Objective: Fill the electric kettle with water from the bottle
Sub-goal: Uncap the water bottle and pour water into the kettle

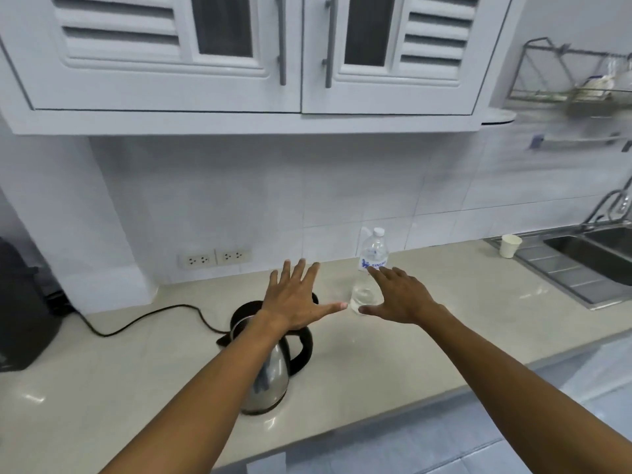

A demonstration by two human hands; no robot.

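Note:
A steel electric kettle [270,378] with a black handle and lid stands on the beige counter [427,323], partly hidden by my left forearm. Its black cord runs left along the counter. A clear water bottle [372,258] with a white cap and blue label stands upright behind and to the right of the kettle. My left hand [294,299] hovers above the kettle's top, palm down, fingers spread, holding nothing. My right hand [396,295] is spread in front of the bottle's lower half, covering part of it; no grip on it shows.
A paper cup [510,245] stands by the steel sink [588,265] at the right. A black appliance [20,302] sits at the left edge. Wall sockets [215,258] are behind the kettle. White cupboards [301,53] hang overhead, and a dish rack [574,80] is mounted at the upper right.

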